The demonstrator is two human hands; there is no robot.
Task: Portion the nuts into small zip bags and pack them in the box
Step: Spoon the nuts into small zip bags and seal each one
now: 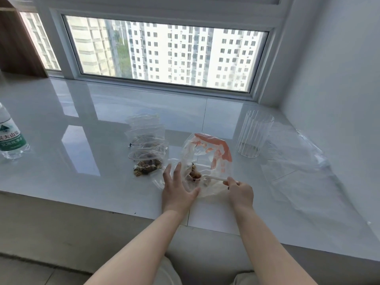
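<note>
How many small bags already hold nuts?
2 clearly: one nearest the left hand at, one behind it at. Overlapping clear bags farther back may hide more.

Light source: daylight from the wide window (164,52) at the back; no lamp visible.
Brightness: bright and even, slightly cool and washed out.
Glare: the glossy white counter (82,120) mirrors the window frame in pale bands; the sheen blends with the clear plastic lying on the right.
Shadows: soft and faint, falling towards the camera under the hands (178,188) and forearms.
Distortion: wide-angle bowing; window frame and right wall lean and curve near the edges.
Sharpness: soft overall, with compression smear; the bottle (11,134) label at the left edge is blurry.
</note>
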